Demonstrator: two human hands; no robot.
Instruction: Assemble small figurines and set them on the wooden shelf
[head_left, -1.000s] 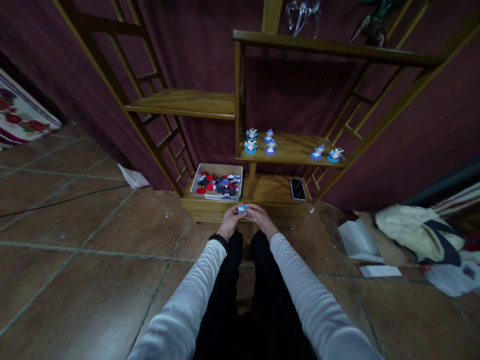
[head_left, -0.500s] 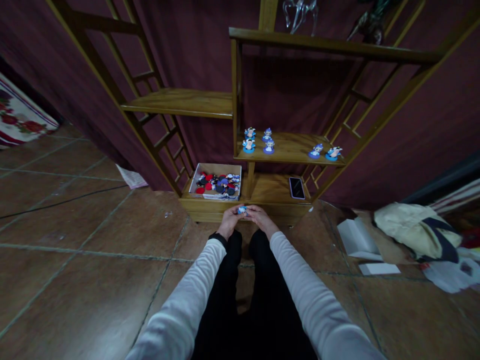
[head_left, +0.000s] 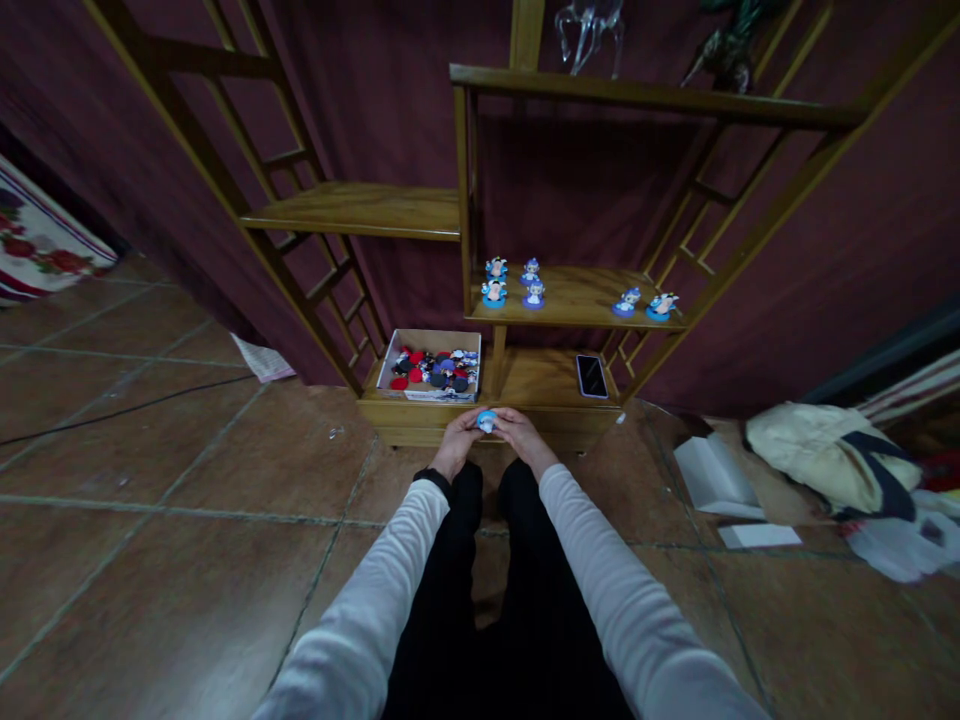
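Between my two hands, in front of the low drawer base, is a small figurine [head_left: 487, 421] with a light blue round base and a white part below it. My left hand [head_left: 458, 443] grips it from the left, fingers closed at its edge. From the other side my right hand [head_left: 523, 436] pinches it too. Just beyond my left hand an open cardboard box [head_left: 442, 395] holds many small figurines lying jumbled, with red, black and purple bases. Several blue and purple figurines [head_left: 534, 294] stand upright on the middle shelf [head_left: 574, 300].
A phone [head_left: 592, 377] lies on the lower shelf, right of the divider. Higher up, a glass animal figure [head_left: 589, 35] and a dark statue [head_left: 727, 60] stand on the top shelf [head_left: 645, 98]. White carton pieces [head_left: 716, 475] and a cream bag [head_left: 817, 445] lie on the floor at right.
The figurine has been turned in my fingers, so its light blue base now faces up more. My hands stay in nearly the same place, and the view has shifted slightly.
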